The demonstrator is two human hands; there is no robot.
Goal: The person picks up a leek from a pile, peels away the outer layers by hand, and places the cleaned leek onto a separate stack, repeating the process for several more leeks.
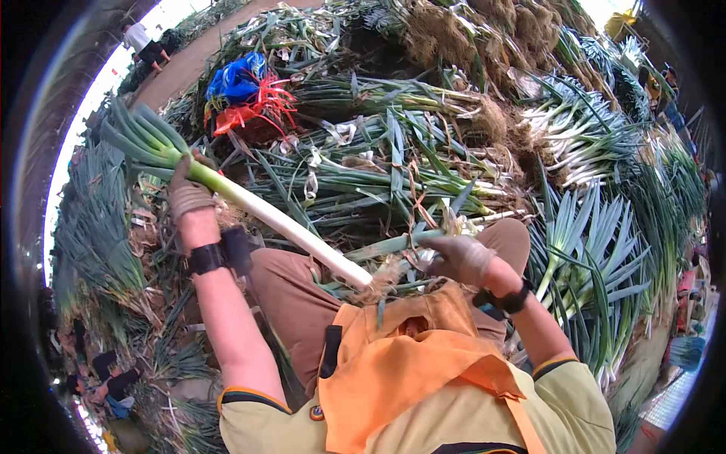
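Observation:
A long leek [280, 219] with a white shaft and green top slants across my lap, its shaggy root end near the orange apron [423, 378]. My left hand [187, 189], in a dirty glove, is wrapped round it just below the leaves. To the right of the roots, my right hand [465, 259], also gloved, is over my knee with its fingers apart and pointing left. Leek leaves and pale peelings [457, 223] lie just beyond those fingers.
Heaped leeks [363, 178] spread in front of me, with white-stemmed ones [578, 140] and trimmed leeks [586, 250] to the right. Blue plastic [236, 79] and red ties [265, 106] lie on the pile. A person [142, 44] stands far left.

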